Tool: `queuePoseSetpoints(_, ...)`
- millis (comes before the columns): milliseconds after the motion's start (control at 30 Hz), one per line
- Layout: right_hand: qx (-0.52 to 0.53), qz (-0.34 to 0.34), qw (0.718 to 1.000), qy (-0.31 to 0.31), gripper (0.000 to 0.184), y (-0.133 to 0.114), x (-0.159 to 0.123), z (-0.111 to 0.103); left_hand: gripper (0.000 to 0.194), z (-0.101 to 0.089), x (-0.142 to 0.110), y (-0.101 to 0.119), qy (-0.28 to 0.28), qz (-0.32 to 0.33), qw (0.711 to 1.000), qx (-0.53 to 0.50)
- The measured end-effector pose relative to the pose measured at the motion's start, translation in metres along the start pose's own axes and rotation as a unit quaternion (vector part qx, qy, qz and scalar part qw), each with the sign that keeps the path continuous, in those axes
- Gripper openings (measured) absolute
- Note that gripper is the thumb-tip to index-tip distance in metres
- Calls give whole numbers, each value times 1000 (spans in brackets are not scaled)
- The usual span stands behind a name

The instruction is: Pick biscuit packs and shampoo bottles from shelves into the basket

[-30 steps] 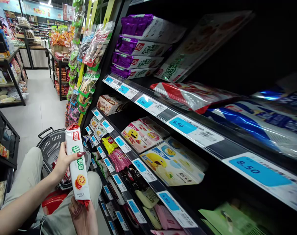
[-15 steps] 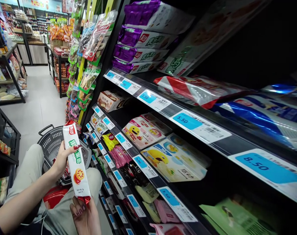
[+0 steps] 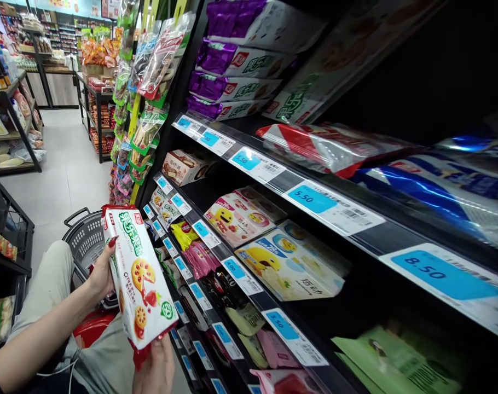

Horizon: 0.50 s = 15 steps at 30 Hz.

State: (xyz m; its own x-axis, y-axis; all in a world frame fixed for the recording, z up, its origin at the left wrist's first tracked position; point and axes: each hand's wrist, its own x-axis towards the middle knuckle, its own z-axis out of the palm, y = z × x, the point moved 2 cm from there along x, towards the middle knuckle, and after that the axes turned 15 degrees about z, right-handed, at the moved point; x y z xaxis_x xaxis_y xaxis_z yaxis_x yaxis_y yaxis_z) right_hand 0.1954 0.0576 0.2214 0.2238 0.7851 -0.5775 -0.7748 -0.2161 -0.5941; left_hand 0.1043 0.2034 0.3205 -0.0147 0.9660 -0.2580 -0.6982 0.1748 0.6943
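Note:
A white biscuit packet (image 3: 142,279) with red ends and green lettering is held tilted between both hands, its broad printed face toward me. My left hand (image 3: 102,273) is closed around its left edge, thumb on the near side. At the lower end, my right hand (image 3: 155,364) grips the red crimped wrapper, and its fingers are partly hidden. Behind the packet a grey shopping basket (image 3: 85,235) stands on the floor, with its contents mostly covered by the packet and my hand.
To the right rises a black shelf unit with price labels (image 3: 310,197), purple biscuit packs (image 3: 232,57) and snack boxes (image 3: 292,265). Hanging snack bags (image 3: 150,104) line its far end. An aisle floor (image 3: 68,164) runs ahead on the left, beside a dark rack (image 3: 11,219). Something red (image 3: 93,328) lies below the basket.
The packet has been turned from its narrow side to its broad front face. My right hand has shifted slightly right and now grips the lower end with its fingers turned differently.

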Motion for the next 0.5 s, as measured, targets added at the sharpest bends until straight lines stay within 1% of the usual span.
queuePoseSetpoints(100,-79,-99,989,81,33,5,-7,-3,58,1,-7,-1,-29,-30,999,-13)
queuePoseSetpoints(133,-119,-123,981,87,32,4,-9,-2,55,1,-9,-1,-34,-47,998,-14)
queuePoseSetpoints(200,-191,-160,965,78,31,1,-12,0,47,-3,-8,0,-42,-74,996,0)
queuePoseSetpoints(267,-251,-178,950,44,30,-5,-9,-1,40,-12,3,5,-47,-68,996,28)
queuePoseSetpoints(333,-319,-165,933,10,32,-10,4,-8,37,-26,29,15,-54,-29,995,76)
queuePoseSetpoints(367,-354,-149,923,6,32,-10,13,-15,38,-35,47,21,-57,-10,993,98)
queuePoseSetpoints(400,-384,-133,914,18,30,-8,24,-23,39,-43,67,28,-74,16,986,145)
queuePoseSetpoints(433,-404,-124,905,45,25,-4,35,-32,39,-52,89,33,-82,27,981,171)
queuePoseSetpoints(500,-403,-133,898,117,13,8,57,-48,34,-69,132,36,-96,11,971,217)
